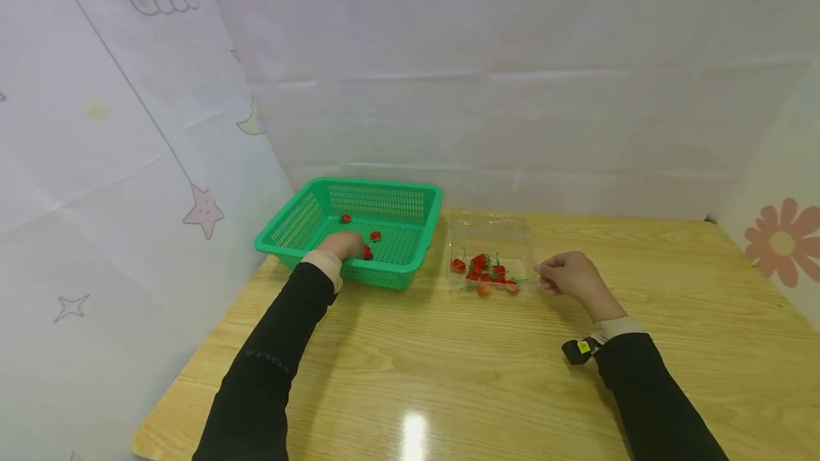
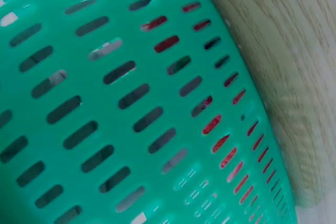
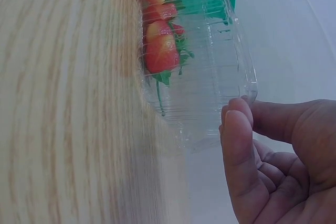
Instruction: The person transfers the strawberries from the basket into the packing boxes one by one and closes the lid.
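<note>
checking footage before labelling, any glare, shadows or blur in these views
Head: bright glare on the yellow wood-grain table, soft shadow beside the left black fabric sleeve; left wrist: the green perforated plastic basket fills most of the frame, soft and shiny in patches; right wrist: hazy overall, with reflections along the clear ribbed plastic box.

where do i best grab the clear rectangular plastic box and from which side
Probably pinch the clear plastic box at its thin right rim, coming from the right: the edge there forms a narrow lip, while the green perforated plastic basket stands close on the left, leaving little room.
</note>
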A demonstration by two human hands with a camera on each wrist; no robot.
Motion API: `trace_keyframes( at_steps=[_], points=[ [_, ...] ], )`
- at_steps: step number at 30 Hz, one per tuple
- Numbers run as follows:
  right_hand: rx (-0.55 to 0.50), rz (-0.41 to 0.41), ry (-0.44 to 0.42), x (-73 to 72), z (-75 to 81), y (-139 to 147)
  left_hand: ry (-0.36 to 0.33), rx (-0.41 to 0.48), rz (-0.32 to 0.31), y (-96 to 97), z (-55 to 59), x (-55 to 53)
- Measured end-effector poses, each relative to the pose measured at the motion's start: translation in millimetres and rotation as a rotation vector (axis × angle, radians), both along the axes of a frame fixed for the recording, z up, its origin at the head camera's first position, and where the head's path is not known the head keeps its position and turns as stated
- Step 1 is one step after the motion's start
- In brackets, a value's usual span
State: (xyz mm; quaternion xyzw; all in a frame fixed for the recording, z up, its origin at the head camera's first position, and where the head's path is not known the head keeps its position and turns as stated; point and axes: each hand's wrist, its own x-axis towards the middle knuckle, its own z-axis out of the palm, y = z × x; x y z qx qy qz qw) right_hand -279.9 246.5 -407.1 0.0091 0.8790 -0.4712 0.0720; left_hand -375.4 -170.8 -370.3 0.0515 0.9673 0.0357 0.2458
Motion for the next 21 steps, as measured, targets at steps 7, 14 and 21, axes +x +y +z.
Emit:
trace_keyframes(
  at_steps=[7, 14, 21],
  points=[
    [-0.01, -0.004, 0.002, 0.3, 0.6, -0.3, -0.009, -0.022, 0.0, 0.0, 0.9, 2.4],
    [-0.012, 0.005, 0.002, -1.0, -2.1, 0.8, -0.01, -0.018, 0.005, 0.5, 1.6, 5.9],
    [-0.02, 0.005, 0.001, -0.9, -2.2, 0.3, 0.005, -0.01, -0.031, -0.9, 2.2, 2.4]
  ],
)
